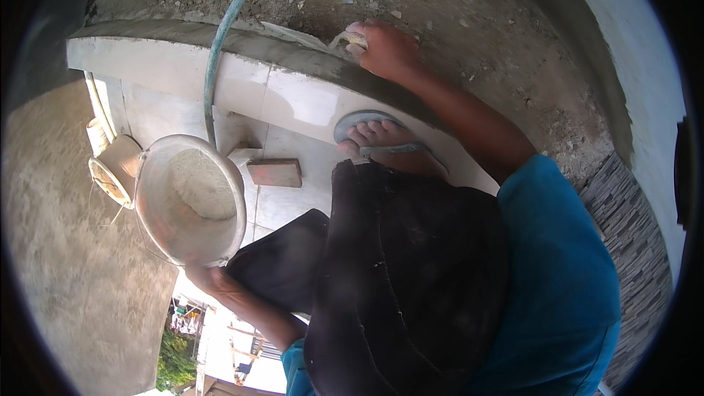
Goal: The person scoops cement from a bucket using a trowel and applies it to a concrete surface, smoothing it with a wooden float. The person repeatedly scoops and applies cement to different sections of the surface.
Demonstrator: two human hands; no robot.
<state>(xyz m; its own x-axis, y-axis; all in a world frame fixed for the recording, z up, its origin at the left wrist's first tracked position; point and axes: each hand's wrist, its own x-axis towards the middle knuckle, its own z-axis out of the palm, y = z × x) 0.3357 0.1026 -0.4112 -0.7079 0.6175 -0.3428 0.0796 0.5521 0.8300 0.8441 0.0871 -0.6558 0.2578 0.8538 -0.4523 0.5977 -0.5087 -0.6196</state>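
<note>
My left hand (204, 276) is at the near rim of a round, cement-smeared bucket (238, 205), gripping its edge; most of its fingers are hidden behind the rim. Pale grey powder or mix (198, 187) lies inside the bucket, and a thin wire handle hangs along its left side. Farther off, my right arm reaches over the tiled step to its far edge. There my right hand (389, 50) is closed around a small, pale, damp-looking lump (350, 39), whose kind I cannot make out. The lump is at the strip of wet grey mortar (315, 57) along the edge.
A green hose (220, 44) crosses the white tiled step (304, 99). A reddish block (275, 173) lies beside the bucket, and a plastic pipe piece (117, 169) is left of it. My sandalled foot (385, 136) stands on the step. Rubble-strewn soil (469, 51) lies beyond.
</note>
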